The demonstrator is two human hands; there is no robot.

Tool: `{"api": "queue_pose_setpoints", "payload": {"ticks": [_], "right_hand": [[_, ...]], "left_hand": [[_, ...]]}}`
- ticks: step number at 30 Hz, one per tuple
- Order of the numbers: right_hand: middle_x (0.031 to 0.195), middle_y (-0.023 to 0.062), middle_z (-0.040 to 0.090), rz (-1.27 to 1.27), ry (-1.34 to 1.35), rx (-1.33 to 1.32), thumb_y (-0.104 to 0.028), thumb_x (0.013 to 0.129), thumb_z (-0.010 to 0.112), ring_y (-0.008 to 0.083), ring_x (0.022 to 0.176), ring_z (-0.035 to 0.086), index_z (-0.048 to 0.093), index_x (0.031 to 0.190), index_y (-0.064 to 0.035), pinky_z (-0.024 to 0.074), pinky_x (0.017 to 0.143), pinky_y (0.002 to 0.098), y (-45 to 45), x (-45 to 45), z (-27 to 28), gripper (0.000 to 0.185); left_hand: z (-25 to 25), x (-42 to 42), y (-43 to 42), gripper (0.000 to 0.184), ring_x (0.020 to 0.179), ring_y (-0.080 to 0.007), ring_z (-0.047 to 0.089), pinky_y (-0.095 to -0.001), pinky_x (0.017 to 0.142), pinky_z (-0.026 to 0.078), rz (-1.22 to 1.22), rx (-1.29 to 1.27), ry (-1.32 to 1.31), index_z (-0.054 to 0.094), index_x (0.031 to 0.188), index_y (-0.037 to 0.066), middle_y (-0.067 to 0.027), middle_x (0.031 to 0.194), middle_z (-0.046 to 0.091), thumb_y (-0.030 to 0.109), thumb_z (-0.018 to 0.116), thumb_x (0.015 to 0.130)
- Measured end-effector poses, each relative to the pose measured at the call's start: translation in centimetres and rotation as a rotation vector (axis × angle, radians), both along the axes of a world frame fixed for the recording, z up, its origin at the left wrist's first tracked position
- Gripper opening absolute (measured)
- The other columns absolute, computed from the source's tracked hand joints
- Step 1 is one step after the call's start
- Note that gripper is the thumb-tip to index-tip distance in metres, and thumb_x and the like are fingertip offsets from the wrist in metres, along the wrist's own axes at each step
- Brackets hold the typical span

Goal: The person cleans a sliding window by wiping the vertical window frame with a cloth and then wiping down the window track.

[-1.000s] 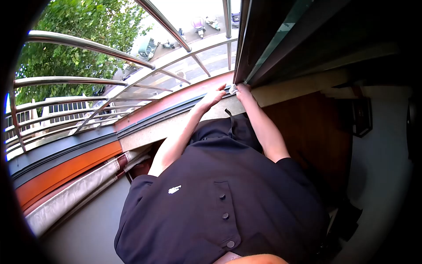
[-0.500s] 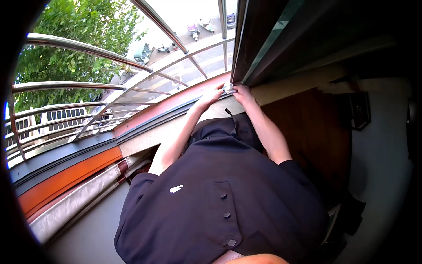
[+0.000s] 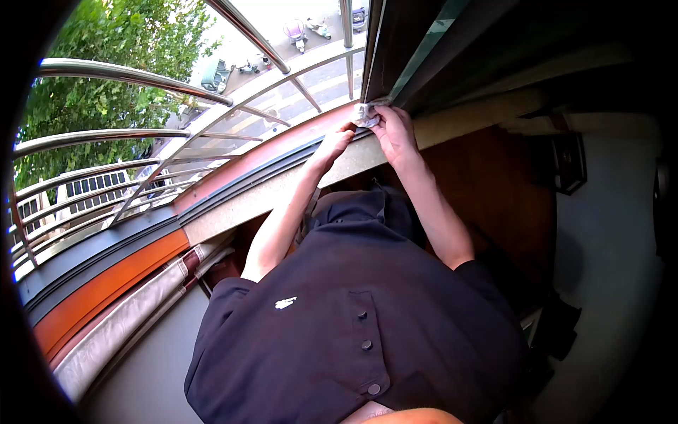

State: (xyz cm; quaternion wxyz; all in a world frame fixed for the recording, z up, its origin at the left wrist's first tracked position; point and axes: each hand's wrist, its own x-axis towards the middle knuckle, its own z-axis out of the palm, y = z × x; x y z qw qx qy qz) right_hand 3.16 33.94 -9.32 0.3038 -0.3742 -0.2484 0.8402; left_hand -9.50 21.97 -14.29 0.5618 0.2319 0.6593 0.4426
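Observation:
My right hand (image 3: 397, 134) is closed on a crumpled whitish cloth (image 3: 364, 115), pressed against the foot of the dark window frame (image 3: 374, 56). Whether it is fabric or tissue is hard to make out. Just left of it and lower, my left hand (image 3: 335, 145) rests by the window track (image 3: 282, 168) with its fingers curled together. Its fingertips come close to the cloth, but what they hold, if anything, is hidden.
Curved metal railings (image 3: 134, 79) stand outside the window, with a tree (image 3: 106, 106) and parked scooters (image 3: 295, 32) below. A pale stone sill (image 3: 233, 219) runs along the track. A gathered curtain (image 3: 127, 332) hangs at lower left, and brown wooden panelling (image 3: 480, 184) lies to the right.
My right hand has moved up against the frame with the whitish cloth, which now shows more. My left hand has drawn slightly away from it. The view has shifted a little.

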Motion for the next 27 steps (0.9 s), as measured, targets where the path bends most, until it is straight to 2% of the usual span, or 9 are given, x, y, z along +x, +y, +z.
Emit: {"api": "queue_pose_setpoints", "payload": {"ticks": [3, 5, 6, 10, 17, 18, 21, 23, 27], "right_hand": [[0.103, 0.0125, 0.073, 0.052, -0.058, 0.193, 0.000, 0.100, 0.063, 0.0236, 0.097, 0.072, 0.069, 0.104, 0.0068, 0.0613, 0.091, 0.0427, -0.2, -0.4, -1.9, 0.010], [0.103, 0.0137, 0.072, 0.049, -0.089, 0.170, 0.002, 0.099, 0.060, 0.0234, 0.095, 0.072, 0.069, 0.105, 0.0079, 0.0598, 0.086, 0.0416, 0.4, -0.9, -4.2, 0.012], [0.103, 0.0149, 0.071, 0.040, -0.121, 0.143, 0.005, 0.097, 0.057, 0.0232, 0.093, 0.071, 0.068, 0.106, 0.0090, 0.0582, 0.082, 0.0404, 0.6, -1.2, -5.7, 0.015], [0.106, 0.0222, 0.067, 0.000, -0.228, -0.135, 0.013, 0.095, 0.049, 0.0334, 0.094, 0.070, 0.063, 0.106, 0.0096, 0.0617, 0.085, 0.0534, 3.3, -3.2, -16.6, 0.018], [0.107, 0.0215, 0.066, -0.250, -0.278, -0.318, 0.018, 0.092, 0.047, 0.0351, 0.093, 0.070, 0.060, 0.116, 0.0059, 0.0620, 0.083, 0.0520, 1.7, -5.7, -25.3, 0.029], [0.113, 0.0160, 0.068, -0.161, -0.321, -0.308, 0.009, 0.097, 0.053, 0.0275, 0.089, 0.070, 0.060, 0.129, 0.0036, 0.0611, 0.074, 0.0464, 1.5, -5.6, -26.4, 0.034], [0.114, 0.0167, 0.068, -0.034, -0.185, -0.366, 0.010, 0.097, 0.053, 0.0281, 0.094, 0.070, 0.060, 0.129, 0.0046, 0.0618, 0.079, 0.0464, 2.5, -4.9, -33.6, 0.033], [0.107, 0.0144, 0.069, -0.037, -0.107, -0.292, 0.014, 0.096, 0.054, 0.0284, 0.099, 0.071, 0.065, 0.118, 0.0062, 0.0601, 0.090, 0.0445, 1.2, -3.0, -25.5, 0.026], [0.106, 0.0124, 0.071, 0.029, -0.020, -0.179, 0.007, 0.099, 0.060, 0.0248, 0.100, 0.071, 0.069, 0.111, 0.0043, 0.0587, 0.087, 0.0386, 0.0, -0.9, -16.0, 0.015]], "left_hand": [[1.7, -0.2, 0.0, 0.054, 0.124, -0.0127, 0.059, -0.0287, 0.110, 0.043, 0.050, 0.005, 0.001, 0.063, 0.149, 0.003, -0.0020, 0.138, 0.069, 0.002, 0.052, 0.096], [0.6, -0.1, 0.2, 0.052, 0.100, -0.0028, 0.055, -0.0202, 0.091, 0.046, 0.221, 0.108, -0.052, 0.060, 0.153, 0.004, 0.0032, 0.131, 0.067, 0.007, 0.057, 0.101], [1.6, -0.4, 0.2, 0.062, 0.116, -0.0059, 0.060, -0.0227, 0.104, 0.046, 0.159, 0.082, -0.069, 0.049, 0.163, 0.003, -0.0018, 0.150, 0.062, 0.008, 0.057, 0.102], [0.9, 0.6, -1.1, 0.065, 0.140, -0.0179, 0.056, -0.0311, 0.116, 0.042, 0.258, 0.041, -0.066, 0.047, 0.163, 0.001, -0.0091, 0.157, 0.060, 0.009, 0.055, 0.100], [-1.9, 1.1, -1.9, 0.065, 0.149, -0.0200, 0.051, -0.0345, 0.122, 0.038, 0.219, -0.034, -0.018, 0.043, 0.166, 0.004, -0.0130, 0.165, 0.053, 0.016, 0.058, 0.104], [-2.1, 1.1, -1.9, 0.065, 0.149, -0.0195, 0.050, -0.0338, 0.121, 0.039, 0.221, -0.027, -0.036, 0.043, 0.166, 0.004, -0.0119, 0.165, 0.053, 0.017, 0.058, 0.104], [-1.3, 1.8, -1.1, 0.065, 0.150, -0.0194, 0.049, -0.0332, 0.121, 0.039, 0.208, -0.089, -0.045, 0.043, 0.166, 0.003, -0.0113, 0.165, 0.053, 0.018, 0.059, 0.104], [-2.7, 2.1, -0.6, 0.064, 0.148, -0.0192, 0.050, -0.0336, 0.120, 0.039, 0.220, -0.110, -0.038, 0.044, 0.166, 0.004, -0.0106, 0.163, 0.054, 0.021, 0.060, 0.106], [-2.0, 3.3, -0.1, 0.066, 0.140, -0.0172, 0.055, -0.0337, 0.116, 0.042, 0.213, -0.100, -0.054, 0.043, 0.167, 0.008, -0.0072, 0.157, 0.059, 0.035, 0.064, 0.110]]}}
